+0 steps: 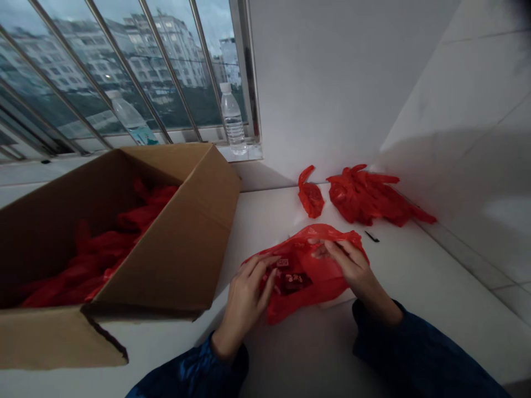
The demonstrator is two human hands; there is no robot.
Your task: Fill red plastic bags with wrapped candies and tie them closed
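Observation:
A thin red plastic bag (311, 298) lies spread on the white surface in front of me. Through its film show small dark red packets (295, 281) with pale print. My left hand (248, 290) grips the bag's left end, thumb and fingers curved around it beside the packets. At the opposite end, my right hand (350, 268) has hold of the bag; its fingertips are partly covered by the red film. Whether those fingertips touch anything inside, I cannot tell.
A cardboard box (178, 237) with red bags (112, 249) inside stands at the left. One small tied red bag (311, 199) and a red heap of bags (365, 196) lie by the wall. A small black strip (372, 236) is nearby. Two plastic bottles stand at the barred window, one clear bottle (233, 121) nearer.

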